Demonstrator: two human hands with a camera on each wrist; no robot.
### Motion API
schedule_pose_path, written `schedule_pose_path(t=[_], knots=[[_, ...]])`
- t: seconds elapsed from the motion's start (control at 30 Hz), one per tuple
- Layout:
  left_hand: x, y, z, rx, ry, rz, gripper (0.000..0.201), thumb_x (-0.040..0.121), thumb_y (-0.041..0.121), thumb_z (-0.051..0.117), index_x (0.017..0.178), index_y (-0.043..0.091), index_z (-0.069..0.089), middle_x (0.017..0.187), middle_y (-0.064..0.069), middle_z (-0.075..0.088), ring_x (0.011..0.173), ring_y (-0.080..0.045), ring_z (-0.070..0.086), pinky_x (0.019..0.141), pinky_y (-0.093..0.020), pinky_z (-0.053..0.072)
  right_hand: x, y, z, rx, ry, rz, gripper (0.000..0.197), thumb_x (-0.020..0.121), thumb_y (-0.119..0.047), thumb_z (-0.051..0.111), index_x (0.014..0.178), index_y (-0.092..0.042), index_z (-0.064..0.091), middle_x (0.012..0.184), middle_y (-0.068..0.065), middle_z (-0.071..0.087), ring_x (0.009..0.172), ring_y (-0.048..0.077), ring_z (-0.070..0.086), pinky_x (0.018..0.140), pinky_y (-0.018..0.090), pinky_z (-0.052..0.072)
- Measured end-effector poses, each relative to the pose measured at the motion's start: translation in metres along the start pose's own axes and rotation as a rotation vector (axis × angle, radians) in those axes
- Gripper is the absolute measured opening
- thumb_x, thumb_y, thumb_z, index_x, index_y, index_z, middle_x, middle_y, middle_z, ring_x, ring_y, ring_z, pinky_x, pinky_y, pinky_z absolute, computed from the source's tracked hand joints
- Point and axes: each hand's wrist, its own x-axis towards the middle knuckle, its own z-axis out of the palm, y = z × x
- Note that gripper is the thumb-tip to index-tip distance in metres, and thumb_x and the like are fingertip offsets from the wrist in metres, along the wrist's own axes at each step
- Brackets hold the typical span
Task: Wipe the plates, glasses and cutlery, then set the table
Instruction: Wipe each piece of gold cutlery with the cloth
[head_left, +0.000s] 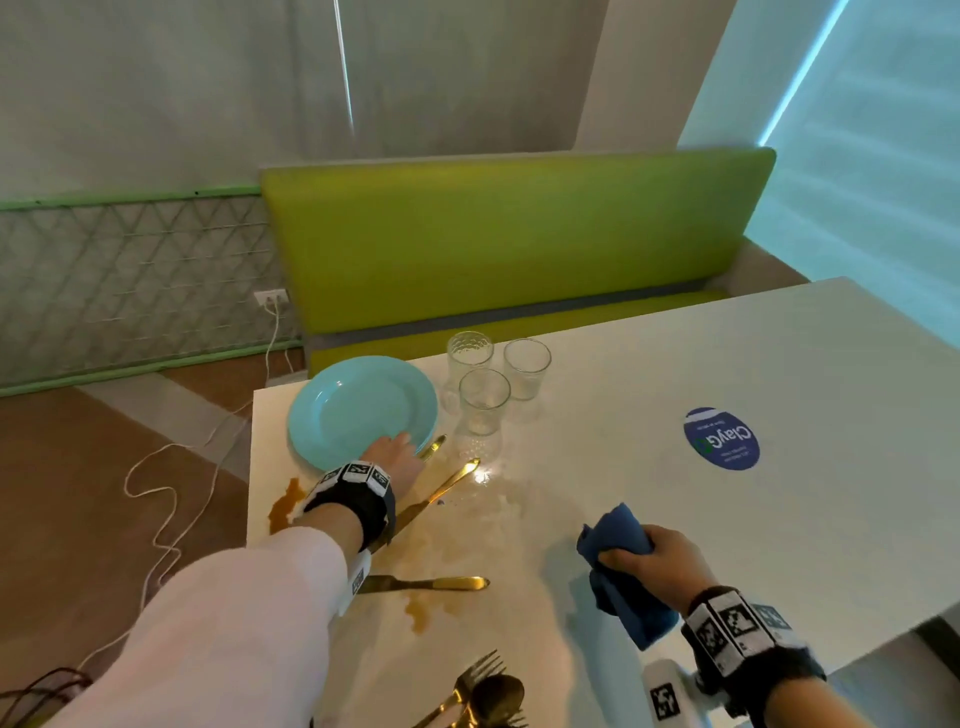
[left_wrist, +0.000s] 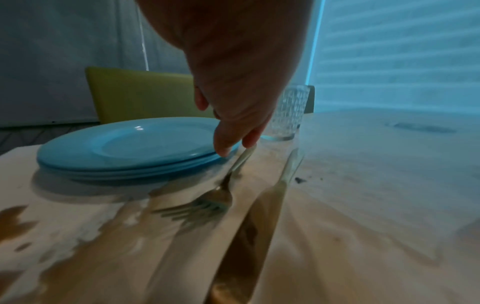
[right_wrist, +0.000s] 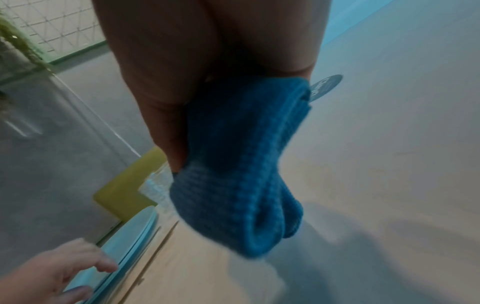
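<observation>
A stack of light blue plates (head_left: 358, 410) (left_wrist: 124, 152) (right_wrist: 135, 236) sits at the table's far left corner. My left hand (head_left: 408, 444) (left_wrist: 228, 144) (right_wrist: 85, 275) reaches its near right rim, with straight fingertips (left_wrist: 223, 149) touching the edge. A gold fork (left_wrist: 207, 203) lies just beside those fingers, and a gold knife (head_left: 441, 488) (left_wrist: 259, 226) lies next to it. Three clear glasses (head_left: 483, 400) stand right of the plates. Over the table's near middle, my right hand (head_left: 660, 561) grips a bunched blue cloth (head_left: 623, 566) (right_wrist: 241, 174).
Brown spills (head_left: 285, 506) stain the white table (head_left: 675, 364) near its left edge and by another gold knife (head_left: 431, 583). A fork and a spoon (head_left: 488, 691) lie at the near edge. A round blue sticker (head_left: 722, 439) is at right. A green bench (head_left: 509, 239) stands behind.
</observation>
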Motion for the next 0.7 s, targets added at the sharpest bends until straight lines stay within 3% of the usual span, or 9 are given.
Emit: schedule_pose_path(t=[0.33,0.53,0.63,0.7], knots=[[0.017,0.002,0.021,0.113,0.039,0.163,0.035,0.095,0.0,0.032,0.116,0.004,0.059,0.129,-0.012,0.052,0.125,-0.029,0.038,0.096,-0.038,0.039,-0.002,0.017,0.003,0.138,0.045,0.082,0.016,0.078,-0.027,0.072,0.079,-0.022,0.057,0.079,0.002,0.063,0.074,0.019,0.057,0.067,0.026,0.041],[0.012,0.003,0.015,0.108,0.024,0.314,0.03,0.091,0.002,0.042,0.114,0.0,0.061,0.123,-0.015,0.055,0.124,-0.03,0.04,0.095,-0.038,0.039,-0.001,0.014,0.009,0.177,0.042,0.086,0.016,0.078,-0.026,0.072,0.086,-0.017,0.06,0.081,0.003,0.063,0.07,0.015,0.056,0.064,0.026,0.041],[0.009,0.007,0.008,0.111,0.236,0.39,0.017,0.082,0.018,0.064,0.095,0.013,0.073,0.099,-0.003,0.066,0.107,-0.022,0.054,0.079,-0.029,0.045,0.001,0.012,0.01,0.182,0.04,0.082,0.018,0.078,-0.026,0.071,0.089,-0.016,0.06,0.082,0.004,0.064,0.074,0.018,0.057,0.068,0.026,0.042],[0.012,0.01,0.014,0.057,0.109,0.409,0.024,0.091,0.018,0.053,0.109,0.012,0.067,0.108,-0.006,0.063,0.116,-0.024,0.046,0.087,-0.033,0.042,0.001,0.011,0.01,0.186,0.039,0.079,0.018,0.078,-0.026,0.072,0.089,-0.016,0.061,0.083,0.005,0.064,0.076,0.02,0.057,0.07,0.027,0.042]])
